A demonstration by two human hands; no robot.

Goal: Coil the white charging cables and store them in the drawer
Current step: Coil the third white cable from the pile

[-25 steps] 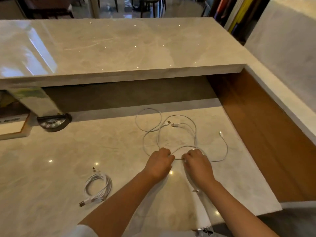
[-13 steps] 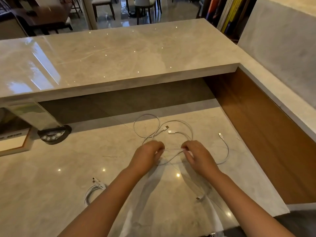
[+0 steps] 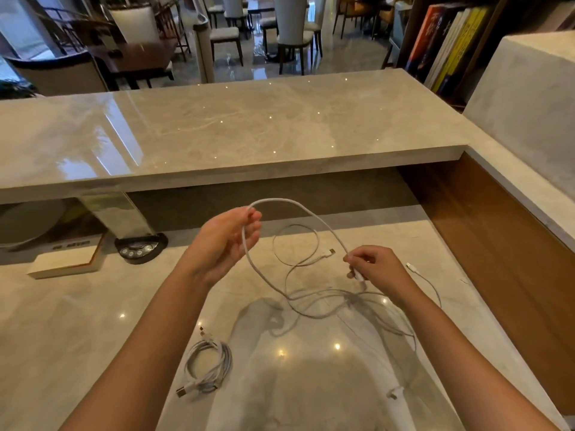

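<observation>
both hands have come up off the marble desk [image 3: 77,321] since a second ago, lifting part of the loose white cable [image 3: 298,209] with them; earlier they were pressed down on the tangle, knuckles up. the left hand [image 3: 222,244] is now raised with its palm turned inward, fingers loosely curved, and the cable passes between its fingertips and thumb near the top of the hand. from there the cable arches up and over to the right hand [image 3: 378,269], which pinches it between thumb and curled fingers, with a short white plug end showing just below that grip. below the left hand the same cable drops down in a long curve to the desk, where it joins the remaining loose cables [image 3: 326,303] lying in tangled loops between the two forearms. one connector [image 3: 331,252] rests on the desk between the hands, and another connector [image 3: 410,266] lies just right of the right hand. an already coiled cable [image 3: 208,365] sits on the desk near the left forearm, apart from the tangle. no drawer shows in this view.
</observation>
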